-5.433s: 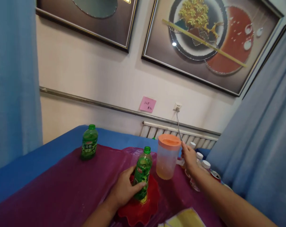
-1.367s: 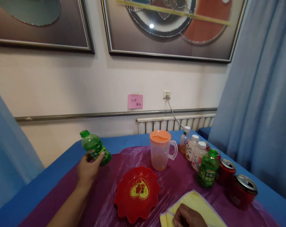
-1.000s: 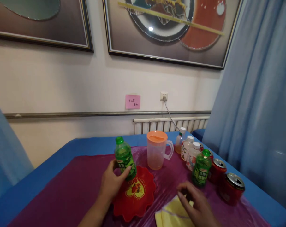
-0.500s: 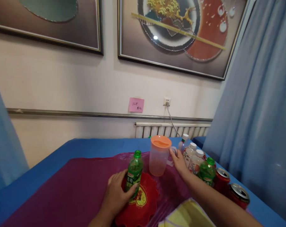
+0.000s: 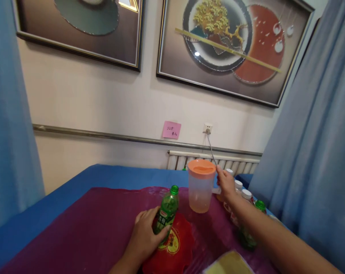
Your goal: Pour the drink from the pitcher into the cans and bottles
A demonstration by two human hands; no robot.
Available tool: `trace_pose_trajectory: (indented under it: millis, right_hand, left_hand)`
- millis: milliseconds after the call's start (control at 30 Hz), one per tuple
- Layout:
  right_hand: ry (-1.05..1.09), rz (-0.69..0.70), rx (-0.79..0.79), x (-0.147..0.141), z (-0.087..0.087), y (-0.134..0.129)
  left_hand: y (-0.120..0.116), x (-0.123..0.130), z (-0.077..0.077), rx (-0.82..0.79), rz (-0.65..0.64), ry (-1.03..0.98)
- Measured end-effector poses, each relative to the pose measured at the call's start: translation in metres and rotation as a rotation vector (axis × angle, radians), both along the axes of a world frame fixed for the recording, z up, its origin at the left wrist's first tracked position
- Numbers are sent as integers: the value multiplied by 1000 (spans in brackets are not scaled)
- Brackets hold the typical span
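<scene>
Several white-capped bottles [image 5: 238,185] crowd behind the pitcher [image 5: 201,186] — partly hidden.

Pitcher [image 5: 200,190] handle hidden under right hand [image 5: 226,184]; white-capped bottles [image 5: 243,195] mostly behind right forearm, labels unreadable; second green bottle [image 5: 254,222] at lower right covered but for cap and base; yellow cloth [image 5: 228,264] cut by bottom edge; red dish [image 5: 176,251] partly under left hand [image 5: 145,238] and held green bottle [image 5: 166,213]; pink note [image 5: 171,130] writing too small to read.
</scene>
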State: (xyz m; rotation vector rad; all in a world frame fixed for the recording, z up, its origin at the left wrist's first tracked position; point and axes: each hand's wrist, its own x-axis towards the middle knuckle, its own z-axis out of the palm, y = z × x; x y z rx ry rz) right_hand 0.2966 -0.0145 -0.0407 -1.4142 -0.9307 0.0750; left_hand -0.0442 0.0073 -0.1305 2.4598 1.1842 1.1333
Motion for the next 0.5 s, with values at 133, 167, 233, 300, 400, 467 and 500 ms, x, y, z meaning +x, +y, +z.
trace_pose_trajectory:
  millis: [133,167,233,300,400,467,500]
  right_hand:
    - [-99,30,-5,8,46,-5]
    - [-134,50,-5,8,57,-7]
    - [-205,90,-6,6,76,-10]
    - [-271,126,-12,2,93,-13]
    - [-358,164,-25,-3,112,-17]
    - [-400,179,-34,-6,120,-19]
    - [-420,185,-39,-8,124,-19]
  left_hand:
    - [-5,1,4,-37,-13,0]
    - [-6,1,5,-46,-16,3]
    - [-8,1,8,-61,-20,10]
    - [-9,1,10,-66,-21,12]
    - [-11,0,13,-66,-16,3]
    - [-12,-1,14,-66,-11,-5]
    - [-13,-1,15,-65,-10,-8]
